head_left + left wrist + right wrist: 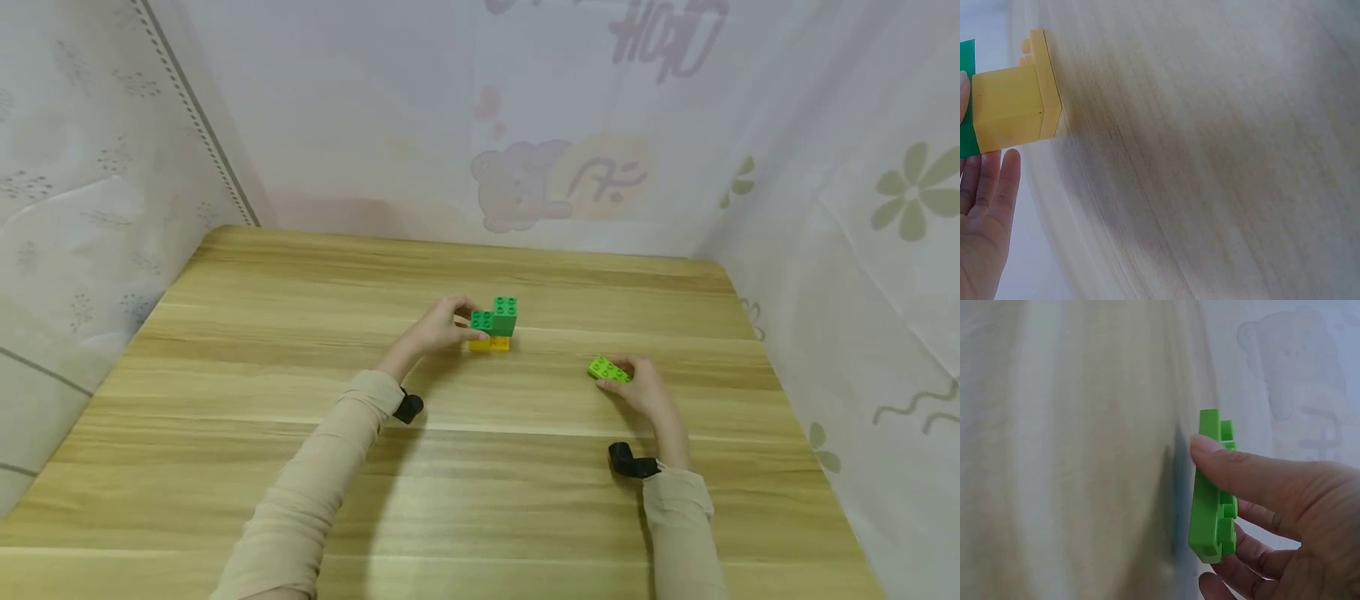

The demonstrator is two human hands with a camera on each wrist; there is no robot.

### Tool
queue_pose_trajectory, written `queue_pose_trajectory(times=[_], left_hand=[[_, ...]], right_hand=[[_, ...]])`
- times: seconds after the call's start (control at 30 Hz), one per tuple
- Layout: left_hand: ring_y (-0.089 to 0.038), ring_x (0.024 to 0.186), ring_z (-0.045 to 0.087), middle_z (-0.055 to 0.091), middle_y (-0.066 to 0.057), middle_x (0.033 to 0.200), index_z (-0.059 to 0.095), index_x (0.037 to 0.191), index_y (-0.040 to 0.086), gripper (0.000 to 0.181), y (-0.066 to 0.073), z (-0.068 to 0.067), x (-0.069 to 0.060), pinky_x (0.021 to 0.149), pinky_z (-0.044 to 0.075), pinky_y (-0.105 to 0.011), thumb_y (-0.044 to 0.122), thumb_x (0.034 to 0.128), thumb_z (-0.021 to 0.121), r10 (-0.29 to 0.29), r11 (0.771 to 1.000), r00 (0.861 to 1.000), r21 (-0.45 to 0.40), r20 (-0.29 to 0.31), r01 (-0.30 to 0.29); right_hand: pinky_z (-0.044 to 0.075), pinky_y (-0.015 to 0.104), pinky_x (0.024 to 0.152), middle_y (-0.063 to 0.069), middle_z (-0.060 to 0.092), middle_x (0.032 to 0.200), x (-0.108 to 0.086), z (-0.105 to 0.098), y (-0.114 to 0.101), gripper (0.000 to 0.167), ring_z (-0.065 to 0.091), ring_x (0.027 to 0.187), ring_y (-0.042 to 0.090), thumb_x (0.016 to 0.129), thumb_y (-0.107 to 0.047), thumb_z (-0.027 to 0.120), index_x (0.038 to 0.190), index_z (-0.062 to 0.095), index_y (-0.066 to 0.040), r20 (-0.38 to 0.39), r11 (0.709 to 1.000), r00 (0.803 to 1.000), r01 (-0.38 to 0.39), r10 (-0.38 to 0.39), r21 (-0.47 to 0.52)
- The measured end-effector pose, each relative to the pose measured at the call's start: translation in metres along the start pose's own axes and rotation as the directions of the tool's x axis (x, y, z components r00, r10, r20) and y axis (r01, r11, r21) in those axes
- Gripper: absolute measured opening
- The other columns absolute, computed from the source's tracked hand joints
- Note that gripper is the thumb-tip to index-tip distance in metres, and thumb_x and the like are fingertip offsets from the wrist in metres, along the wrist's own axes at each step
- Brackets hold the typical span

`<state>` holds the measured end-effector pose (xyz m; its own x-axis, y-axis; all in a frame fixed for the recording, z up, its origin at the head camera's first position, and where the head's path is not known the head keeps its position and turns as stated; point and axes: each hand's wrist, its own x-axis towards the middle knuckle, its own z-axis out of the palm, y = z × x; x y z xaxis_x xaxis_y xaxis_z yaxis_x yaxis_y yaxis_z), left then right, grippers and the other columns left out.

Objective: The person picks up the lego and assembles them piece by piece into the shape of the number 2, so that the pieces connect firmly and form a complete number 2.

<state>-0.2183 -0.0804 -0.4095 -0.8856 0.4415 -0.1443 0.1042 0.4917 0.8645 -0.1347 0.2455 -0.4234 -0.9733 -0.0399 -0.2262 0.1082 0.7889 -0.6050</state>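
Observation:
A small stack of toy building blocks stands on the table left of its middle. Its upper part is green blocks (505, 317); below are yellow blocks (499, 342), a cube on a flat plate in the left wrist view. My left hand (442, 325) pinches the green part between thumb and fingers. Farther right, my right hand (639, 385) holds a flat lime-green block (610, 370) by its sides, studs up. In the right wrist view the thumb presses one side of this lime block (1205, 506), which appears held just off the table.
The wooden table (525, 508) reaches back to a printed cloth (420, 125) hung behind it, with more cloth at both sides. A black wrist camera (408, 407) sits on the left wrist, another black camera (621, 460) on the right.

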Motion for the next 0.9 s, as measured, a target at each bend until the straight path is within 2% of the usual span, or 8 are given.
queue_pose_trajectory(times=[0.3,0.57,0.73,0.9], left_hand=[[-0.028,0.11,0.052,0.055,-0.016,0.114,0.053,0.115,-0.001,0.042,0.001,0.0,0.001,0.093,0.047,-0.037,0.012,0.0793,0.071,-0.004,1.0,1.0,-0.008,0.003,0.004],[-0.028,0.109,0.052,0.057,-0.016,0.113,0.054,0.114,-0.002,0.041,0.0,0.0,0.0,0.093,0.048,-0.036,0.012,0.0788,0.071,0.018,1.0,1.0,0.012,-0.001,-0.018],[-0.029,0.109,0.052,0.056,-0.017,0.112,0.054,0.113,-0.001,0.039,0.001,0.001,0.0,0.092,0.048,-0.037,0.011,0.0794,0.07,0.007,1.0,1.0,-0.017,0.008,-0.007],[-0.029,0.109,0.052,0.056,-0.016,0.113,0.053,0.113,-0.001,0.038,0.001,0.001,-0.001,0.091,0.049,-0.037,0.011,0.0802,0.069,-0.004,1.0,1.0,-0.018,0.005,0.004]], right_hand=[[0.041,0.05,0.092,0.03,0.049,0.121,0.011,-0.011,-0.011,0.049,0.047,0.11,0.04,0.085,-0.018,0.064,0.124,0.048,0.008,0.01,1.0,1.0,-0.01,0.01,-0.003],[0.04,0.05,0.094,0.03,0.048,0.122,0.017,-0.016,-0.017,0.051,0.045,0.112,0.041,0.085,-0.02,0.065,0.124,0.047,0.008,0.014,1.0,1.0,-0.006,0.006,-0.002],[0.041,0.05,0.092,0.029,0.048,0.122,0.024,-0.022,-0.022,0.049,0.045,0.112,0.041,0.085,-0.018,0.064,0.124,0.047,0.007,-0.004,1.0,1.0,0.014,-0.014,0.02],[0.042,0.049,0.09,0.027,0.048,0.124,0.031,-0.027,-0.031,0.048,0.045,0.112,0.04,0.086,-0.018,0.063,0.125,0.048,0.004,-0.014,1.0,0.999,0.03,-0.03,-0.001]])
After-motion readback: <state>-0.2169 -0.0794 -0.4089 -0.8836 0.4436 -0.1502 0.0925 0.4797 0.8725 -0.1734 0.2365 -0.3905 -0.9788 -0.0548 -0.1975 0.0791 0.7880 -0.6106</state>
